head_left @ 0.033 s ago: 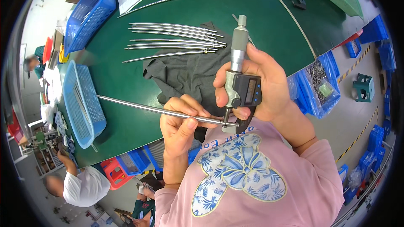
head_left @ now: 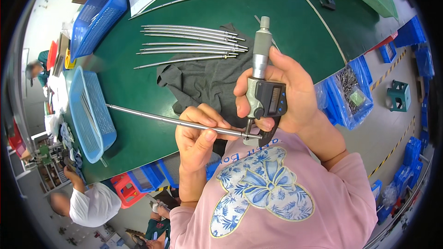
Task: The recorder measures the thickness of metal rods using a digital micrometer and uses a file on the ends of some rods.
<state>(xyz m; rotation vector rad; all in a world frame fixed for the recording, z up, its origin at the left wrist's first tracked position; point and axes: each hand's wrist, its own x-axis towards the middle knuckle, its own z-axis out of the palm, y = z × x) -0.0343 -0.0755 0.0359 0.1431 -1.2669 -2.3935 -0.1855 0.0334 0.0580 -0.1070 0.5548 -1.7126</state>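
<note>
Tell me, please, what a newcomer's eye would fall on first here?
Probably the digital micrometer gripped upright in the right hand at centre, its frame closed around the end of a long steel rod that the left hand pinches. Behind, more rods lie in a row on the green table.

Colours and patterns around the green table

The table (head_left: 286, 14) is covered in dark green. At its left edge, two bright blue mesh baskets (head_left: 90, 110) are seen. Near its middle, a dark grey cloth (head_left: 207, 83) is spread beneath shiny silver rods (head_left: 189, 46). In front of it, a grey-and-black digital micrometer (head_left: 264, 87) is clamped on a silver rod (head_left: 175, 121). A pink shirt (head_left: 295, 203) is patterned with a blue-and-white floral bow. Right of the table, yellow-and-black striped tape (head_left: 392, 74) is laid on grey floor.
</note>
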